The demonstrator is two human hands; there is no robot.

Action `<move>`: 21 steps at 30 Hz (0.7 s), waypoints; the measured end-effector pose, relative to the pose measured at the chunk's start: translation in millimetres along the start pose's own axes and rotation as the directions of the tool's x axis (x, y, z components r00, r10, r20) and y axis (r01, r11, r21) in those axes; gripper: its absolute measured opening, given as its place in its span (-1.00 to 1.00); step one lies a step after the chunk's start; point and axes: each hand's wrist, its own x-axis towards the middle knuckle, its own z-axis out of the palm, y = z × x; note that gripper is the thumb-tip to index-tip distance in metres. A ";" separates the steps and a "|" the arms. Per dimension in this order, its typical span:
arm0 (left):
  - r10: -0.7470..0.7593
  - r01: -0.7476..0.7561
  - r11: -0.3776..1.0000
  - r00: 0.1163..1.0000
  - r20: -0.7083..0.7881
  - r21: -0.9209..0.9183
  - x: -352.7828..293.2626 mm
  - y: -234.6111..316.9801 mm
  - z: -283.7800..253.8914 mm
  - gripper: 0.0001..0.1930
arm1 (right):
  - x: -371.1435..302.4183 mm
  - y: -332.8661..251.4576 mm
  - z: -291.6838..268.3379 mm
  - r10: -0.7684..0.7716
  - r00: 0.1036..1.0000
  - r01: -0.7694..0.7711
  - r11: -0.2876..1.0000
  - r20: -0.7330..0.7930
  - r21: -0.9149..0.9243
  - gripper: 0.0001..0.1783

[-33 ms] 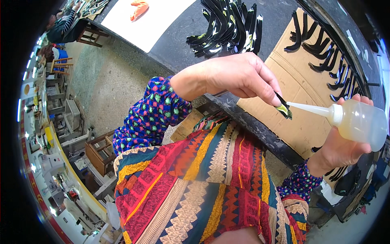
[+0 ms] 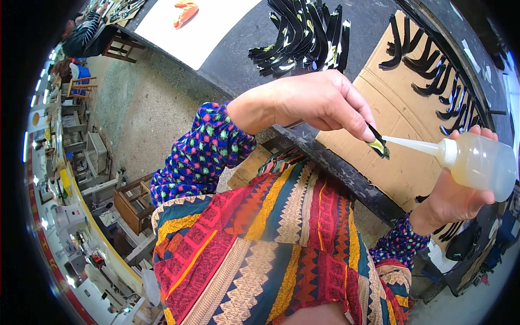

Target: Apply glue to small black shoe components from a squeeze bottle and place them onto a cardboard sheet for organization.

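Note:
My left hand (image 2: 319,100) is closed in a pinch on a small black strip (image 2: 379,147) with a yellow-green patch, held over the near edge of the cardboard. Most of the strip is hidden behind the fingers. In my right hand (image 2: 449,203) lies a translucent squeeze bottle (image 2: 485,165) of pale yellowish liquid, tilted on its side. Its long white nozzle (image 2: 413,144) points left, and the tip meets or almost meets the strip; I cannot tell which. Beyond my left hand, a pile of black curved strips (image 2: 303,38) with yellow-green and white patches lies on the dark table.
Several black strips (image 2: 398,46) line the far edge of the cardboard sheet (image 2: 374,81). A white sheet (image 2: 200,35) bears an orange crumpled thing (image 2: 185,13). A dark pouch-like item (image 2: 463,241) sits right of my right wrist. Wooden stools (image 2: 135,203) and a seated person (image 2: 81,35) are at the left.

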 end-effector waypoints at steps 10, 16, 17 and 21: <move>0.004 -0.004 1.000 1.000 -0.004 -0.022 -1.4 0.1 0.6 -0.85 | -0.7 -1.3 -0.7 0.009 1.000 -0.009 1.000 0.000 0.028 0.06; -0.001 0.000 1.000 1.000 -0.017 -0.022 -1.4 0.0 0.2 -0.84 | -1.8 -0.7 -2.6 0.026 1.000 -0.026 0.998 0.008 0.055 0.06; -0.001 0.000 1.000 1.000 -0.017 -0.022 -1.2 -0.2 0.0 -0.84 | -1.9 -0.9 -3.0 0.035 0.999 -0.035 0.997 0.012 0.064 0.06; 0.010 -0.010 1.000 1.000 -0.017 -0.018 0.4 -2.0 -0.4 -0.84 | -2.9 -1.7 -3.6 0.040 0.999 -0.040 0.998 -0.001 0.056 0.06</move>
